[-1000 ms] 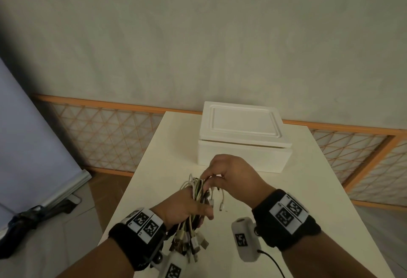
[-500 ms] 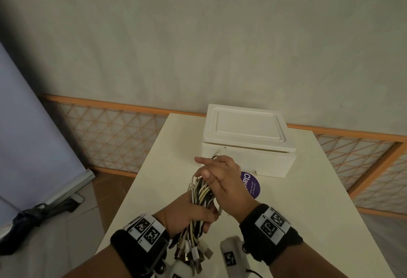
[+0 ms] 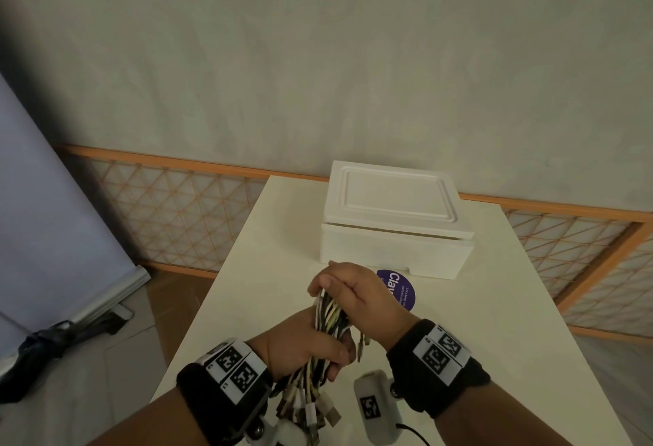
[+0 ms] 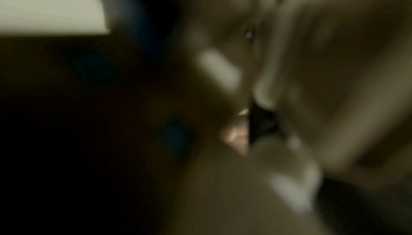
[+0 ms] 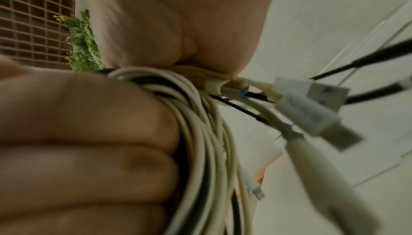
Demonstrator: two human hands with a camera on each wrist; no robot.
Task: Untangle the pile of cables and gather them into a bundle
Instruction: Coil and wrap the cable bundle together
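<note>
While 2 hands, left hand and right hand, grip 1 cable bundle closed-fisted

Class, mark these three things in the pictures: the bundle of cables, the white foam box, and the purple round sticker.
bundle of cables [image 3: 330, 315], head view, on the strands between the two hands.
white foam box [image 3: 392, 198], head view, middle of its lid.
purple round sticker [image 3: 401, 290], head view, on its visible part beside the right wrist.

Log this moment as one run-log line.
left hand: grips cables low | right hand: grips cables' top | plugs: hang below left grip | white box: closed, on table | bundle: gathered, held above table
</note>
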